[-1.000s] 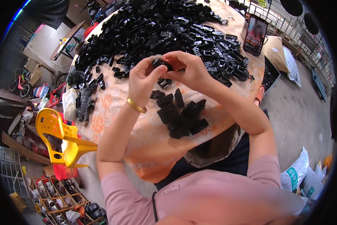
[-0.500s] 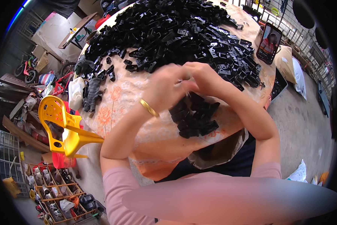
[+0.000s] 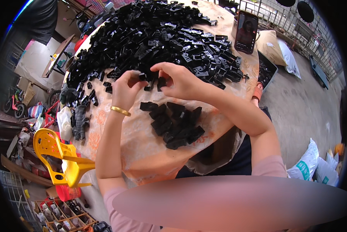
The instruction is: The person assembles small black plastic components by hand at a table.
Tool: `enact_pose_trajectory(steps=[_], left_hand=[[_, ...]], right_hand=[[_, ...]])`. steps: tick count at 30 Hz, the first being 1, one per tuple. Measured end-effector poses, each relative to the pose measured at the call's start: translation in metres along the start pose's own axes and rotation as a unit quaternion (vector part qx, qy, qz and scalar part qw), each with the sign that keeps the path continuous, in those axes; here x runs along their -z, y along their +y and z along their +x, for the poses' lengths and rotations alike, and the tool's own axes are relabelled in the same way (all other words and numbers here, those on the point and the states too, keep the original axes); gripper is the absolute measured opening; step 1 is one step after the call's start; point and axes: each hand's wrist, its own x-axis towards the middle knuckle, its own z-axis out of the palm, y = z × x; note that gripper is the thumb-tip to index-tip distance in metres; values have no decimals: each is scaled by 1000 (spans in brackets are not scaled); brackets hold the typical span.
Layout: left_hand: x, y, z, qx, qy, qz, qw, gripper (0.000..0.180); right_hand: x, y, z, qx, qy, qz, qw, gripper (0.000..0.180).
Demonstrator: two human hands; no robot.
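Note:
A large heap of small black plastic parts [image 3: 142,42] covers the far side of a table with a flowered, peach-coloured cloth [image 3: 136,154]. At the heap's near edge, my left hand [image 3: 126,86], with a gold bangle on its wrist, pinches one small black plastic part [image 3: 143,76] between thumb and fingers. Just to its right, my right hand [image 3: 177,80] has its thumb and fingers curled round another dark part [image 3: 161,82]. The two hands are apart. Nearer to me lies a smaller cluster of black parts [image 3: 177,125] on the cloth.
A phone [image 3: 246,33] stands upright at the table's far right. A brown open bag [image 3: 210,168] is at the near edge by my lap. To the left are a yellow plastic chair [image 3: 59,156] and dark gloves [image 3: 80,121]. Filled sacks [image 3: 270,48] stand on the right floor.
My hands, together before, have separated, and each now shows a black part. The view has shifted, so the table sits further left. Parts at the near cluster's left side are now uncovered.

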Motion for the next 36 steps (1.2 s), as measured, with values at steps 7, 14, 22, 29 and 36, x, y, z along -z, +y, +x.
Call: enact_pose_trajectory(steps=[7, 14, 22, 29, 36], left_hand=[[-21, 23, -16, 88, -39, -337, 937, 27], [-26, 23, -21, 83, 7, -432, 898, 31], [-22, 23, -16, 35, 9, -326, 945, 36], [-33, 32, -24, 40, 38, -436, 898, 46], [-18, 38, -22, 4, 1, -410, 912, 44]], right_hand=[[-2, -8, 0, -10, 97, 31, 995, 46], [-6, -5, 3, 62, 115, 39, 991, 34], [-9, -3, 2, 48, 148, 84, 984, 33], [-12, -14, 1, 174, 176, -102, 963, 31], [3, 5, 6, -94, -18, 249, 964, 43]])
